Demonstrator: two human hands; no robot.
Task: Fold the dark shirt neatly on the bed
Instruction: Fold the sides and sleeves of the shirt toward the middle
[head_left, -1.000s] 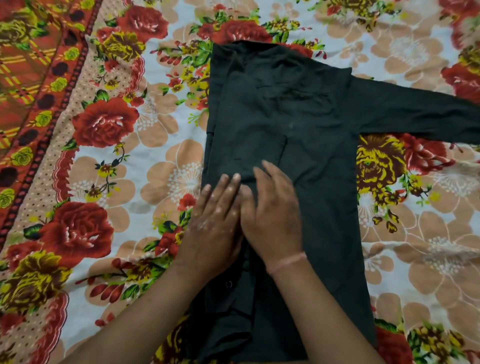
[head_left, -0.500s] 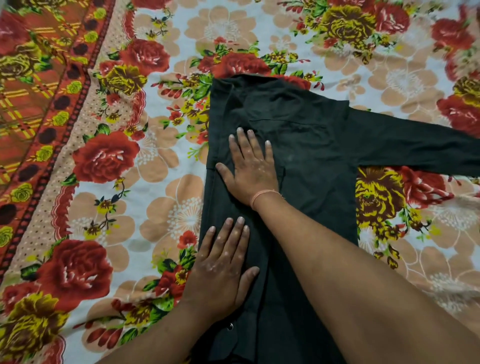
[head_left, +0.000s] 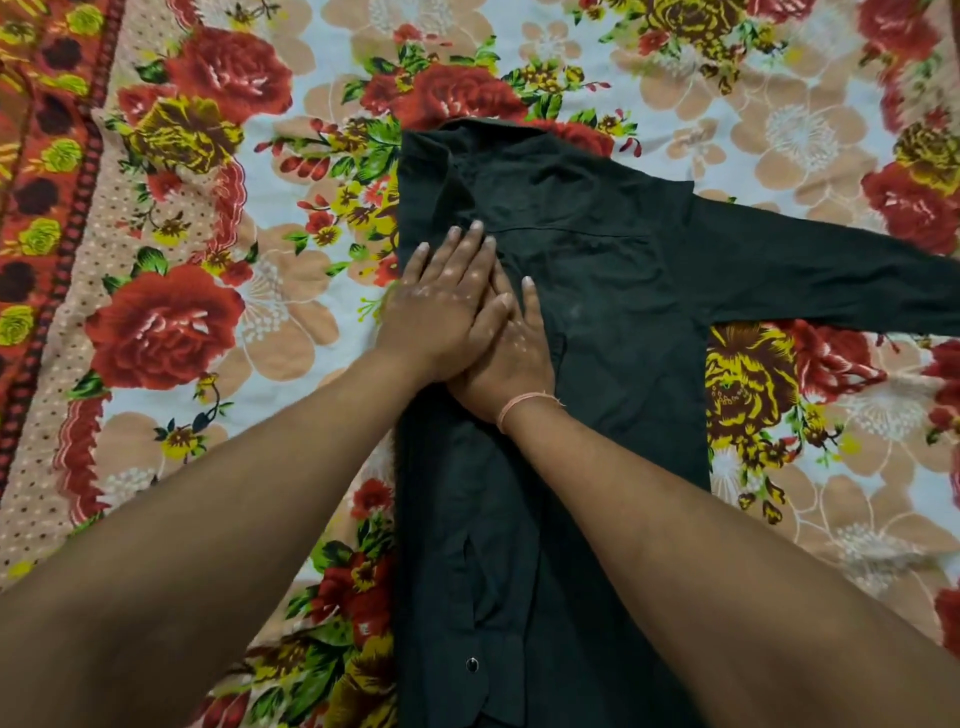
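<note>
1 dark shirt (head_left: 613, 322) lies flat on the floral bedsheet (head_left: 218, 322), a little right of the middle of the view, with its long axis running from the near edge of the picture up toward the far side. Its collar (head_left: 493, 130) points away from the person and its hem end runs out of view at the bottom edge. The shirt's left side is folded inward over the body, giving a straight vertical edge there, while 1 sleeve (head_left: 831, 280) stretches out flat to the right, roughly at a right angle to the body, and passes out of the frame. 1 small round button (head_left: 471, 664) shows low on the folded placket. 2 bare hands rest on the upper left part of the shirt, just below the collar. The left hand (head_left: 441, 306) lies palm down with its fingers spread flat and extended toward the collar, gripping nothing; it overlaps the back of the right hand (head_left: 511, 358), which also lies flat and open on the cloth beneath it, closed on nothing. 1 thin pink thread band (head_left: 524, 402) circles the right wrist. Both forearms reach in from the bottom corners and converge at the hands. The bedsheet shows large red roses, yellow blooms and peach flowers, with an orange patterned border along the left side.
</note>
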